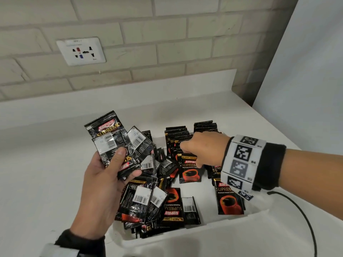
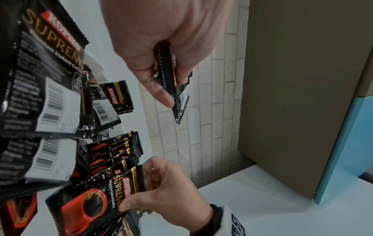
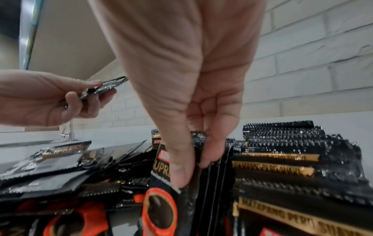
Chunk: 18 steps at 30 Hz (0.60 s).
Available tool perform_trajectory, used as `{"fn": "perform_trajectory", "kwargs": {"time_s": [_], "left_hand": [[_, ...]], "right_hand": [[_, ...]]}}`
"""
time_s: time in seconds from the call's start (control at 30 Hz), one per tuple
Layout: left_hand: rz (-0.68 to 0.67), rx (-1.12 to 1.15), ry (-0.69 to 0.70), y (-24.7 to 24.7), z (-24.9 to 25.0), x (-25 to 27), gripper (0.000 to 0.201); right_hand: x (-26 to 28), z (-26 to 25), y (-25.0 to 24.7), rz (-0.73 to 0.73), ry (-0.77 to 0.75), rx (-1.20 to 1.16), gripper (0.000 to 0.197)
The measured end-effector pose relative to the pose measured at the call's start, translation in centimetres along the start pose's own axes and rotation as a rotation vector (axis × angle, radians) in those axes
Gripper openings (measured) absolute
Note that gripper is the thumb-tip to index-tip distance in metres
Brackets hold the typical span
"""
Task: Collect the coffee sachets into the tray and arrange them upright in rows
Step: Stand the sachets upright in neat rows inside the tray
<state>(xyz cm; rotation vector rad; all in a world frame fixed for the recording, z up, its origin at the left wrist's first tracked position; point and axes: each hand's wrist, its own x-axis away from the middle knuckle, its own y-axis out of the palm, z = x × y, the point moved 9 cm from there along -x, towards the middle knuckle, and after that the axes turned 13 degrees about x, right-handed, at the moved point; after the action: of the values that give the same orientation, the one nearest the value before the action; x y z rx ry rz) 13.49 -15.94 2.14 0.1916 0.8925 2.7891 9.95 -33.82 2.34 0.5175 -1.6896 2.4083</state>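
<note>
— What are your hands doing?
— My left hand (image 1: 104, 175) grips a fan of black foil coffee sachets (image 1: 113, 143); my right hand (image 1: 202, 147) pinches one upright sachet (image 1: 190, 168) in the white tray (image 1: 185, 240) below it.

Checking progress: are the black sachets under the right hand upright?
Upright: the black sachets stand on edge in rows, crimped tops up, pinched by the right hand.
</note>
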Motion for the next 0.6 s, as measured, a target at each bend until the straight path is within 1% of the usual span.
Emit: {"fn": "perform_trajectory", "kwargs": {"time_s": [0.1, 0.17, 0.3, 0.37, 0.6], "left_hand": [[-0.005, -0.015, -0.002, 0.1, -0.2, -0.1, 0.010], [-0.009, -0.025, -0.008, 0.1, -0.5, -0.1, 0.010], [-0.009, -0.033, -0.024, 0.1, -0.9, -0.2, 0.009], [-0.004, -0.029, -0.033, 0.0, -1.1, -0.2, 0.011], [-0.015, -0.046, -0.049, -0.2, -1.5, -0.3, 0.013]], "right_hand": [[-0.2, -0.6, -0.1, 0.016, -0.035, 0.067, 0.028], [-0.3, -0.8, -0.3, 0.034, -0.039, 0.094, 0.027], [-0.7, -0.7, -0.6, 0.090, -0.019, 0.120, 0.034], [-0.7, -0.6, -0.5, 0.109, 0.001, 0.129, 0.034], [-0.5, -0.7, -0.3, 0.132, 0.037, 0.170, 0.037]]}}
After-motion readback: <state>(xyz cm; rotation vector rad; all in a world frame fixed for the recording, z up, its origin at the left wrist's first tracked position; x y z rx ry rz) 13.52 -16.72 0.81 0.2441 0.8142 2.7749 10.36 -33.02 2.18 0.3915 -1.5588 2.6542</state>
